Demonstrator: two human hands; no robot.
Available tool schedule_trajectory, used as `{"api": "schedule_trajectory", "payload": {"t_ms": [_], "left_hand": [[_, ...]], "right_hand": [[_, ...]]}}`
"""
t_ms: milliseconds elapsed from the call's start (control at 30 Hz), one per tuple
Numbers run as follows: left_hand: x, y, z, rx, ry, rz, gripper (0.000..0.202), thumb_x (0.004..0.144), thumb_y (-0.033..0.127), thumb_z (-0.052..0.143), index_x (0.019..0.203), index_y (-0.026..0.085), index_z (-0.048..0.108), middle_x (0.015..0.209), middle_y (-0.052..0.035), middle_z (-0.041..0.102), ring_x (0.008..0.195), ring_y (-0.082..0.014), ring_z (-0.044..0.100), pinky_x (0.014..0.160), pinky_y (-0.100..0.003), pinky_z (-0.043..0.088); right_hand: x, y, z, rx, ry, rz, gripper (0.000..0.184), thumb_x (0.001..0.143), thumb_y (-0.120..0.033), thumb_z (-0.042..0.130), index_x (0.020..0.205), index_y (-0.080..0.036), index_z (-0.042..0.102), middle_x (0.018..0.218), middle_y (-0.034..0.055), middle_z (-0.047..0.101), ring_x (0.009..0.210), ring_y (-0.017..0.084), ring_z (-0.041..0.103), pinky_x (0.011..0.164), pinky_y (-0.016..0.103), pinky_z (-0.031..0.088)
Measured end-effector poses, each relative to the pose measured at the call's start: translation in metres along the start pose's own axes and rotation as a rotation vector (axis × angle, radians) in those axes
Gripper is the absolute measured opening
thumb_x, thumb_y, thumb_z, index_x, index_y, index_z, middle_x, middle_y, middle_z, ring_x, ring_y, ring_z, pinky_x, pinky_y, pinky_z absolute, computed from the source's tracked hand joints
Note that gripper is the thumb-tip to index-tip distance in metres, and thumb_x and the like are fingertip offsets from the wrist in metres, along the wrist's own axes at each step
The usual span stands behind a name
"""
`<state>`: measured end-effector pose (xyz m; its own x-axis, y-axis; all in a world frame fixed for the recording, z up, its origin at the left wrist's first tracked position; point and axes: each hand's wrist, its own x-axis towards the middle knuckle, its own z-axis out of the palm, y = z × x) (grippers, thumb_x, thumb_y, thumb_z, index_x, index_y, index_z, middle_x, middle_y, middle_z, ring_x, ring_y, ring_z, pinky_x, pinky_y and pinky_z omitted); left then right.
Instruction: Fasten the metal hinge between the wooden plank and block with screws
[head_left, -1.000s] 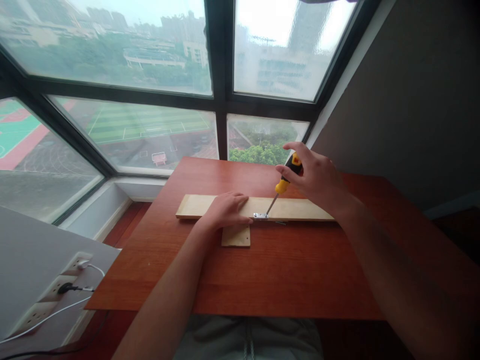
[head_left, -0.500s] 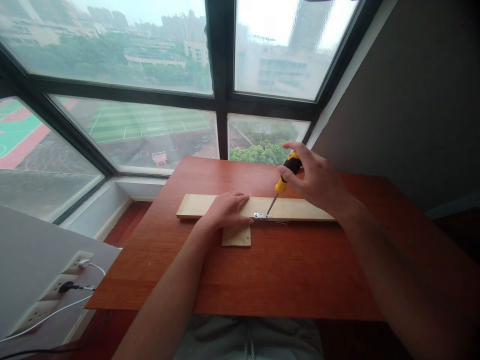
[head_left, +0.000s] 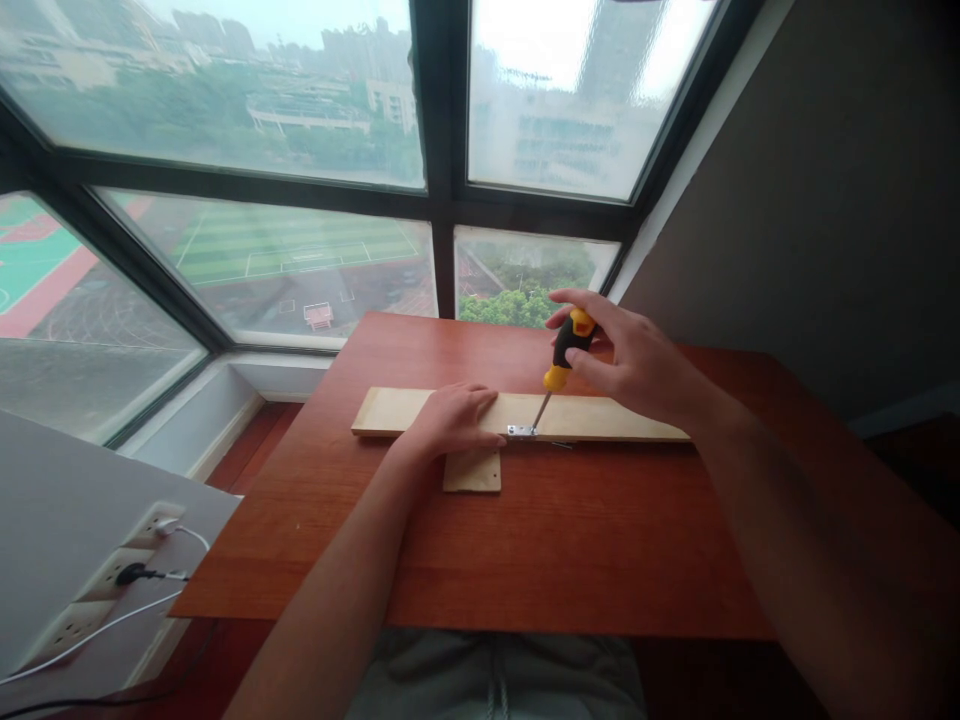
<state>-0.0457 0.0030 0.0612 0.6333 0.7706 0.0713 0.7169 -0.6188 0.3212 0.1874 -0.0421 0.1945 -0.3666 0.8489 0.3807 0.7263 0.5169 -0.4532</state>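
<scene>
A long pale wooden board (head_left: 577,413) lies across the table. My left hand (head_left: 454,418) is closed over it from above, fingers toward the far edge and thumb along the near edge. Just right of that thumb, a small silver metal bracket (head_left: 522,431) sits at the board's near edge. My right hand (head_left: 626,355) grips a yellow-and-black screwdriver (head_left: 571,345), tilted with its handle up and to the right. Its tip meets the bracket's right end; any screw there is too small to make out. A short wooden piece (head_left: 472,472) with a small hole shows below my left hand.
The reddish-brown table (head_left: 570,560) reaches toward large windows (head_left: 300,240). A thin metal piece (head_left: 562,445) lies by the board's near edge. Left of the table, wall sockets (head_left: 127,570) hold plugs with cables (head_left: 97,632). A dark wall (head_left: 810,220) slopes on the right.
The screwdriver handle has tipped slightly left and stands more upright, its tip still at the bracket. My right hand's fingers have shifted around the handle. My left hand and the board look unchanged.
</scene>
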Motion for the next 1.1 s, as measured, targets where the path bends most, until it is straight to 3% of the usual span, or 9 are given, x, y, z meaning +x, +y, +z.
{"api": "schedule_trajectory", "payload": {"t_ms": [233,433,633,833,933,1100], "left_hand": [[0.000,0.000,0.000,0.006,0.004,0.004,0.063,0.071,0.062,0.070,0.121,0.025,0.063,0.122,-0.0081,0.066,0.108,-0.0287,0.063,0.086,-0.033,0.047],[0.000,-0.002,0.002,0.013,0.004,0.012,0.064,0.071,0.064,0.069,0.121,0.024,0.062,0.123,-0.0083,0.066,0.108,-0.0287,0.063,0.085,-0.033,0.047],[0.000,-0.002,0.002,0.012,0.009,0.017,0.063,0.072,0.063,0.069,0.121,0.023,0.063,0.122,-0.0087,0.066,0.107,-0.0288,0.063,0.085,-0.034,0.047],[0.000,-0.001,0.001,0.013,0.006,0.014,0.064,0.071,0.063,0.069,0.121,0.024,0.063,0.120,-0.0078,0.067,0.106,-0.0283,0.063,0.083,-0.033,0.047],[0.000,-0.001,0.001,0.021,0.008,0.028,0.064,0.072,0.064,0.068,0.121,0.023,0.063,0.120,-0.0076,0.067,0.107,-0.0281,0.063,0.083,-0.032,0.047],[0.000,-0.002,0.002,0.030,0.012,0.033,0.065,0.072,0.065,0.068,0.121,0.022,0.063,0.121,-0.0075,0.067,0.106,-0.0280,0.063,0.082,-0.033,0.047]], "right_hand": [[-0.001,-0.001,0.003,-0.401,0.153,0.118,0.046,0.087,-0.050,0.056,0.125,-0.023,0.056,0.098,0.0088,0.069,0.078,0.027,0.064,0.068,0.039,0.050],[-0.002,-0.004,-0.003,-0.067,0.002,0.043,0.049,0.085,-0.025,0.053,0.134,-0.023,0.050,0.111,0.0061,0.067,0.083,0.018,0.064,0.072,0.031,0.052],[-0.002,-0.009,-0.003,-0.359,0.096,0.140,0.045,0.086,-0.051,0.057,0.119,-0.021,0.061,0.086,0.0059,0.068,0.072,0.023,0.062,0.065,0.037,0.048],[-0.003,-0.011,-0.006,-0.095,0.003,0.030,0.044,0.085,-0.024,0.055,0.129,-0.021,0.054,0.109,0.0054,0.068,0.085,0.018,0.065,0.075,0.030,0.052],[-0.003,-0.010,-0.005,-0.211,0.060,0.065,0.044,0.085,-0.032,0.060,0.127,-0.020,0.057,0.097,0.0051,0.069,0.073,0.018,0.064,0.071,0.033,0.051],[-0.002,-0.013,-0.001,-0.398,0.098,0.120,0.046,0.084,-0.052,0.061,0.117,-0.019,0.062,0.089,0.0067,0.070,0.074,0.025,0.063,0.067,0.038,0.049]]}}
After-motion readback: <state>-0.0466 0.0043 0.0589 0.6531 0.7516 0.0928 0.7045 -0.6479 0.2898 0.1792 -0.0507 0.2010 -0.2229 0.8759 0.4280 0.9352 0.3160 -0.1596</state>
